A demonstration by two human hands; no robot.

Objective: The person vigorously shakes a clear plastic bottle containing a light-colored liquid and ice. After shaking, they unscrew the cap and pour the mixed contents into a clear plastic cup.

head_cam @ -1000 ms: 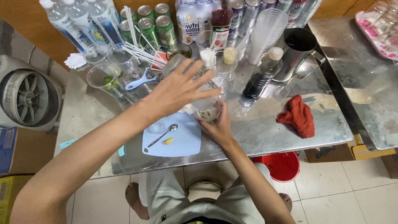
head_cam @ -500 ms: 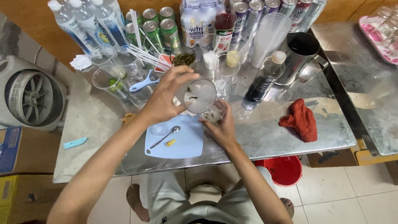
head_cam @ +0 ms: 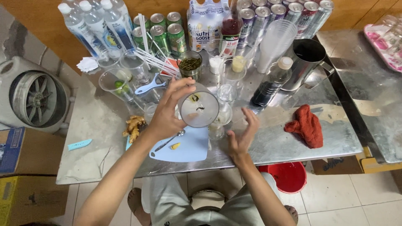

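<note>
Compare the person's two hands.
The left hand grips a clear cup tipped on its side above the table; the right hand holds nothing. The left hand's fingers curl around the cup; the right hand's are spread open. The left hand is over the blue board; the right hand is beside it. Both are bare and raised above the steel table.

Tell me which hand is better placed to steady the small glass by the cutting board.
Right. The right hand is open and empty, just beside the small glass on the metal table. The left hand is occupied, its fingers wrapped around a clear cup tilted toward the camera above the blue cutting board.
</note>
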